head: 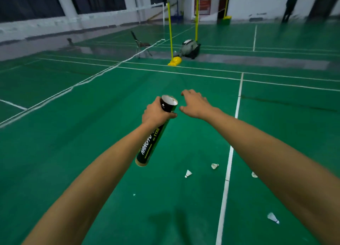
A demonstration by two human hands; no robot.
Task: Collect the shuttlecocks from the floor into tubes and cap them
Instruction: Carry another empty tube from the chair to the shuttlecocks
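So, nearest you, four shuttlecocks (188, 173) lay scattered on the green floor (82, 143) around a white line (227, 169). Your left hand (156, 114) gripped the black tube (153, 142) near its open top end. Your right hand (196, 104) hovered just beside that opening, fingers loosely spread, holding nothing. Further back stood a yellow net post (170, 33) and a bag (189, 49).

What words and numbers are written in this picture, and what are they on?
"HANGY…": white letters along the black tube that the left hand grips; the end of the word is not clear.
"HY-113…": green print beside it on the same tube; the last digit is unclear.
Red poster on the far wall: too blurred to read.
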